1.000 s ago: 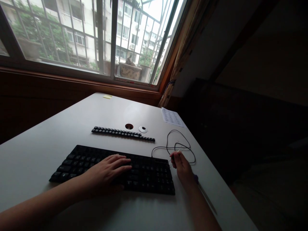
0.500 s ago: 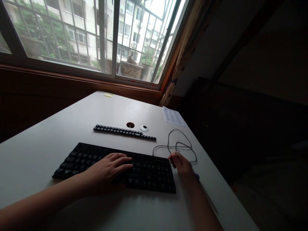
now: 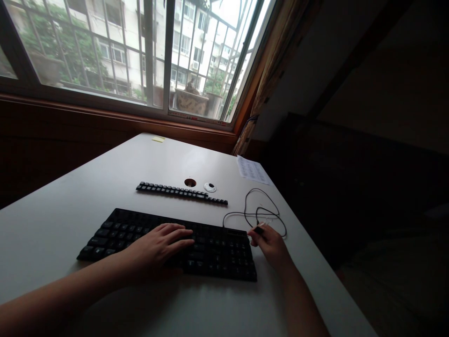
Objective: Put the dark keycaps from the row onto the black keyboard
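A black keyboard (image 3: 219,262) lies across the white table in front of me, some keys hidden under my hand. My left hand (image 3: 164,241) rests on its middle, fingers stretched out over the keys. At the keyboard's upper right corner, my right hand (image 3: 270,245) pinches a small black keycap (image 3: 258,230) between thumb and finger. A thin, pale, clear-looking piece (image 3: 268,222) shows just behind those fingers; its kind is too small to make out. Beyond the keyboard, removed black keycaps (image 3: 175,190) stand in two neat rows.
A thin black cable (image 3: 245,214) loops on the table behind my right hand. Further back are a round cable hole (image 3: 190,182), its white cover (image 3: 210,187), a printed sheet (image 3: 253,169) and a yellow sticky note (image 3: 158,139). The table's right edge runs beside my right arm.
My right hand has turned and shifted slightly right, and the black keycap in its fingers now shows. A purple thing by the right wrist is now hidden. My left hand stays put.
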A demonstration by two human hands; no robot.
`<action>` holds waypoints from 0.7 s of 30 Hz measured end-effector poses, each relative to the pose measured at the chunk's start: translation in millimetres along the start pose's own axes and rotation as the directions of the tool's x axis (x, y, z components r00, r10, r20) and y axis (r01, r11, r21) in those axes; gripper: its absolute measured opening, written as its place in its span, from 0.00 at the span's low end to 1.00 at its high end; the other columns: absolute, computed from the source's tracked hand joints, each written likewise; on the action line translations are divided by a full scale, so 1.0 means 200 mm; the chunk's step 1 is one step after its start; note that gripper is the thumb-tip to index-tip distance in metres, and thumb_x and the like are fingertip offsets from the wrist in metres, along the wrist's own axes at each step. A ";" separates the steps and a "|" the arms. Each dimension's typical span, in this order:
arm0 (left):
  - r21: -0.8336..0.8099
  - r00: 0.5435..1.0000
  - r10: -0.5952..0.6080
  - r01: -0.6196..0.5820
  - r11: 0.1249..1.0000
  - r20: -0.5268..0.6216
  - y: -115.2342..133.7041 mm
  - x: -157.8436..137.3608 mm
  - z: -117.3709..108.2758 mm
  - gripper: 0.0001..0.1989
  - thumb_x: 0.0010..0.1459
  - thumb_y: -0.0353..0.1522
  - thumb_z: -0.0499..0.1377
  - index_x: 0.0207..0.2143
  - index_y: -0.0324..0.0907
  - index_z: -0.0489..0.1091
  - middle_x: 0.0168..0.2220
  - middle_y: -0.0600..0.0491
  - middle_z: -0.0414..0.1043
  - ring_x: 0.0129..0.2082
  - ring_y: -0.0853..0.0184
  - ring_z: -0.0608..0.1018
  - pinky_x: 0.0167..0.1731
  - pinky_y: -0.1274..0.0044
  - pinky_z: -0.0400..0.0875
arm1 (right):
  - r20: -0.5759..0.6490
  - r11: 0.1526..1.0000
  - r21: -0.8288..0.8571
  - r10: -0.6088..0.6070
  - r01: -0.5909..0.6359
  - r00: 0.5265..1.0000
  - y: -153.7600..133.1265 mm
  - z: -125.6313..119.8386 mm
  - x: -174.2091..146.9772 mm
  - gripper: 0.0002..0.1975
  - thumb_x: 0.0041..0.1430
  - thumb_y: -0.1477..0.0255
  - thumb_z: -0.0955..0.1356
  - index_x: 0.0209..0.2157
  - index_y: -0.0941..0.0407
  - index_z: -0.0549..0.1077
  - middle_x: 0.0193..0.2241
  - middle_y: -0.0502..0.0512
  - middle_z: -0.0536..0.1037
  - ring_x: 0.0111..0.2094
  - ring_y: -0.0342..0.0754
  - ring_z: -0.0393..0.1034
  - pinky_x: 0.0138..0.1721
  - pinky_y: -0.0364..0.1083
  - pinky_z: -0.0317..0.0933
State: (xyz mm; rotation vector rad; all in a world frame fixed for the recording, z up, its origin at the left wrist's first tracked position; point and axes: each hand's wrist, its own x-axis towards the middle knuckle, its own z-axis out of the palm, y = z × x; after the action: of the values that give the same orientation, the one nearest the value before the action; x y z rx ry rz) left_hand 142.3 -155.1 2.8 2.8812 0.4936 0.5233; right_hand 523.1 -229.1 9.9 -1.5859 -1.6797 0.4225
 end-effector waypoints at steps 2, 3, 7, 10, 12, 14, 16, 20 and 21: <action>-0.006 1.000 -0.002 0.002 1.000 -0.013 0.00 0.00 0.00 0.32 0.58 0.37 0.62 0.64 0.51 0.58 0.63 0.50 0.62 0.60 0.52 0.65 0.57 0.61 0.64 | -0.027 1.000 -0.001 0.007 -0.007 1.000 0.00 0.00 0.00 0.15 0.62 0.59 0.66 0.29 0.54 0.74 0.24 0.53 0.72 0.27 0.48 0.68 0.31 0.46 0.64; -0.010 1.000 -0.004 0.004 1.000 -0.018 0.00 0.00 0.00 0.32 0.58 0.37 0.62 0.64 0.51 0.58 0.63 0.50 0.62 0.60 0.52 0.65 0.57 0.61 0.64 | -0.041 1.000 0.005 0.015 -0.015 0.999 0.01 0.00 0.00 0.15 0.63 0.59 0.65 0.30 0.54 0.75 0.24 0.53 0.72 0.28 0.49 0.68 0.31 0.46 0.64; -0.008 1.000 -0.010 0.010 1.000 -0.007 0.00 -0.01 0.01 0.33 0.58 0.37 0.62 0.64 0.51 0.57 0.63 0.50 0.61 0.60 0.51 0.66 0.57 0.60 0.64 | -0.052 0.997 0.055 0.057 -0.054 0.997 0.02 0.02 0.00 0.16 0.63 0.58 0.65 0.30 0.55 0.74 0.23 0.52 0.72 0.27 0.48 0.69 0.32 0.46 0.63; -0.007 1.000 -0.013 0.013 1.000 -0.008 0.01 -0.01 0.01 0.33 0.58 0.37 0.62 0.64 0.50 0.58 0.63 0.50 0.62 0.60 0.51 0.66 0.57 0.61 0.64 | -0.035 0.995 0.068 0.079 -0.077 0.996 0.04 0.03 0.00 0.17 0.63 0.57 0.64 0.30 0.55 0.74 0.22 0.51 0.72 0.26 0.48 0.69 0.33 0.47 0.63; -0.003 1.000 -0.015 0.015 1.000 -0.004 0.01 0.00 0.01 0.32 0.58 0.37 0.62 0.64 0.50 0.58 0.63 0.50 0.62 0.60 0.52 0.66 0.57 0.61 0.64 | -0.044 0.995 0.056 0.090 -0.088 0.995 0.05 0.03 0.01 0.17 0.62 0.56 0.65 0.29 0.56 0.73 0.22 0.51 0.72 0.27 0.48 0.69 0.32 0.46 0.63; 0.008 1.000 -0.012 0.012 1.000 0.006 0.01 0.00 0.01 0.32 0.58 0.37 0.62 0.64 0.50 0.57 0.63 0.50 0.61 0.60 0.51 0.66 0.57 0.61 0.64 | -0.051 0.993 0.038 0.115 -0.113 0.992 0.07 0.04 0.01 0.17 0.60 0.56 0.67 0.29 0.55 0.73 0.23 0.51 0.72 0.26 0.48 0.69 0.31 0.46 0.63; 0.023 1.000 -0.012 0.012 1.000 0.021 0.01 0.00 0.01 0.33 0.58 0.37 0.62 0.64 0.50 0.57 0.64 0.50 0.61 0.60 0.51 0.65 0.57 0.60 0.64 | -0.047 0.990 0.011 0.138 -0.138 0.989 0.08 0.05 0.00 0.16 0.57 0.56 0.69 0.30 0.55 0.73 0.24 0.52 0.74 0.26 0.48 0.69 0.30 0.46 0.63; 0.013 1.000 -0.017 0.017 1.000 0.009 0.01 0.00 0.01 0.33 0.57 0.37 0.63 0.64 0.50 0.57 0.64 0.49 0.61 0.60 0.50 0.65 0.57 0.60 0.63 | -0.002 0.990 -0.084 0.110 -0.110 0.994 0.07 0.06 0.00 0.14 0.55 0.58 0.71 0.33 0.55 0.76 0.30 0.54 0.78 0.31 0.51 0.73 0.33 0.47 0.65; 0.000 1.000 -0.014 0.014 1.000 -0.004 0.01 0.00 0.01 0.33 0.57 0.37 0.63 0.64 0.50 0.58 0.63 0.49 0.61 0.60 0.51 0.65 0.57 0.61 0.63 | 0.011 0.990 -0.108 0.091 -0.089 0.996 0.07 0.06 0.00 0.13 0.56 0.58 0.70 0.33 0.54 0.76 0.30 0.55 0.78 0.32 0.51 0.73 0.35 0.48 0.65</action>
State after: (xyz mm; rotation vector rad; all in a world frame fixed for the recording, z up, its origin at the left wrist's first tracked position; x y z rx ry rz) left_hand 143.5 -156.7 0.8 2.8754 0.5140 0.5267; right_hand 524.2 -224.5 -6.7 -1.7460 -1.6716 0.3964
